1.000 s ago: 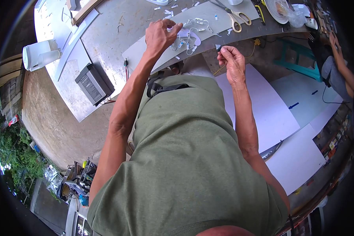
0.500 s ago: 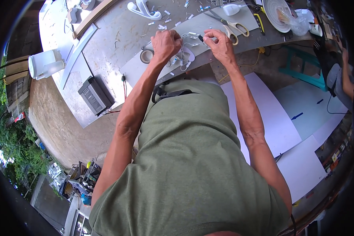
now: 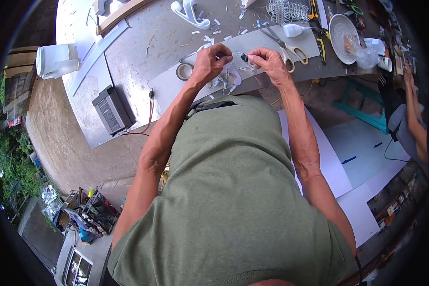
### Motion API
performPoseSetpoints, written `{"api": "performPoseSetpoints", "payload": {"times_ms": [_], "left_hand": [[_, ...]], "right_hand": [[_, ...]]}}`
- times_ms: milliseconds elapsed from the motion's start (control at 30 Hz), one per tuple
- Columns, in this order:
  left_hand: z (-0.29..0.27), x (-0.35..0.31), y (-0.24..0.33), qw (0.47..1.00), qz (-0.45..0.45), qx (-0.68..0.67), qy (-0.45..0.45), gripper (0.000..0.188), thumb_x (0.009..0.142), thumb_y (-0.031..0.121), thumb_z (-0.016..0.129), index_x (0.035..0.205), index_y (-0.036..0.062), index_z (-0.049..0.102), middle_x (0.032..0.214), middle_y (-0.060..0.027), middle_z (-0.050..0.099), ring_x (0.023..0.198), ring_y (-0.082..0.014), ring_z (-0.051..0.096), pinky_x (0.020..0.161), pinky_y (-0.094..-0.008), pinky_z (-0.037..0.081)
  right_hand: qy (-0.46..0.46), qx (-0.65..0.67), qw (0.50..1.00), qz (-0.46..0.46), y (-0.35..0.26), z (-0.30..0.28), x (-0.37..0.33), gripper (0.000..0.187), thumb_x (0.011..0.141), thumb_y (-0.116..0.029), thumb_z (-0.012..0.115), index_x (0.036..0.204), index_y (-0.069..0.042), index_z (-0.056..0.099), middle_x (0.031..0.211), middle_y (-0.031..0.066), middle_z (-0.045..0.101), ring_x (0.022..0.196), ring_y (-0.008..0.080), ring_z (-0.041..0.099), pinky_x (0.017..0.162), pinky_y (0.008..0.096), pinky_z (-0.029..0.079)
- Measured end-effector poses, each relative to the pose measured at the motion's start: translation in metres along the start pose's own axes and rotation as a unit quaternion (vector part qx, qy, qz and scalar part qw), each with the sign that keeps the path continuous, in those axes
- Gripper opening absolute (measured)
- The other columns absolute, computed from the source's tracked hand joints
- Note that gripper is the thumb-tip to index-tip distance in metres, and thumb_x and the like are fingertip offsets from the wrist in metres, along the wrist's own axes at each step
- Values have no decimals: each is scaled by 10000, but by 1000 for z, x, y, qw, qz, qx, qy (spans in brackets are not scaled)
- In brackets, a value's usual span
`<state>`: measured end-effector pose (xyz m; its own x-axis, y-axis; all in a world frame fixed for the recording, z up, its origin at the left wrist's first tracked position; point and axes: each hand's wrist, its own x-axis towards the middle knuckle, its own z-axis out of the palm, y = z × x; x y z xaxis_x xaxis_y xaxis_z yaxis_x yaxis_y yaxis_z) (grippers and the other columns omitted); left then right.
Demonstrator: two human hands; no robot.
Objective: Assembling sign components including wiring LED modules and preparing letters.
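My left hand [image 3: 212, 65] is over the table's near edge, thumb and fingers pinched together; what lies between the fingertips is too small to make out. Facing it, my right hand [image 3: 272, 65] pinches a small black piece [image 3: 244, 57] between thumb and fingers. Thin pale wire loops between the two hands. Below them lies a tangle of white wired modules [image 3: 218, 82], beside a pale lilac rounded piece [image 3: 235, 76]. A roll of tape [image 3: 184, 72] rests left of my left hand. Scissors with cream handles [image 3: 295, 55] lie just beyond my right hand.
Small white modules [image 3: 217, 32] are scattered on the metal table [image 3: 162, 28]. A black box-shaped device [image 3: 111, 110] with red leads stands at left. Yellow-black cutter [image 3: 321, 51], white plate [image 3: 342, 40] and a teal stool [image 3: 362, 105] are at right, near another person's arm [image 3: 417, 131].
The view has shifted, so the table sits lower in it. My left hand has turned its fingertips toward my right hand, and the two are closer together. The right still pinches the black piece.
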<state>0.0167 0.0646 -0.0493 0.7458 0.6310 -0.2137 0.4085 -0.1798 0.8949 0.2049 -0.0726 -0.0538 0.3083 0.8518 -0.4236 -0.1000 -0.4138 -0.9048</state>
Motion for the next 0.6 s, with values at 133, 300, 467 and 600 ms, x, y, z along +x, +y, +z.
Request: {"api": "performPoseSetpoints", "payload": {"times_ms": [133,300,467,600], "left_hand": [[-5,-1,-1,992,-11,-122,-16,211,848,162,740,1009,26,735,874,-86,729,797,-162,671,747,-307,532],[-14,-3,9,985,-20,-156,-65,264,895,194,728,1101,28,732,947,-49,723,867,-112,640,795,-274,522],[-14,-1,11,983,-28,-171,-60,220,871,167,740,1033,19,748,890,-59,729,820,-116,641,749,-287,513],[-15,-2,11,979,-16,-191,-63,225,871,183,754,1033,27,750,894,-59,732,819,-117,644,739,-284,509]], "right_hand": [[-19,133,991,11,1,-2,-6,182,875,-156,738,978,-6,727,843,27,691,749,88,594,690,255,472],[-35,224,973,40,1,-5,-7,169,896,-131,721,995,6,705,851,48,692,763,107,624,708,252,488],[-64,264,961,50,-2,-3,-6,127,926,-107,683,1009,-11,693,890,58,704,810,126,636,749,274,491],[-66,262,962,44,-5,-2,-4,134,926,-113,687,1014,-13,691,894,59,704,811,127,636,746,274,491]]}}
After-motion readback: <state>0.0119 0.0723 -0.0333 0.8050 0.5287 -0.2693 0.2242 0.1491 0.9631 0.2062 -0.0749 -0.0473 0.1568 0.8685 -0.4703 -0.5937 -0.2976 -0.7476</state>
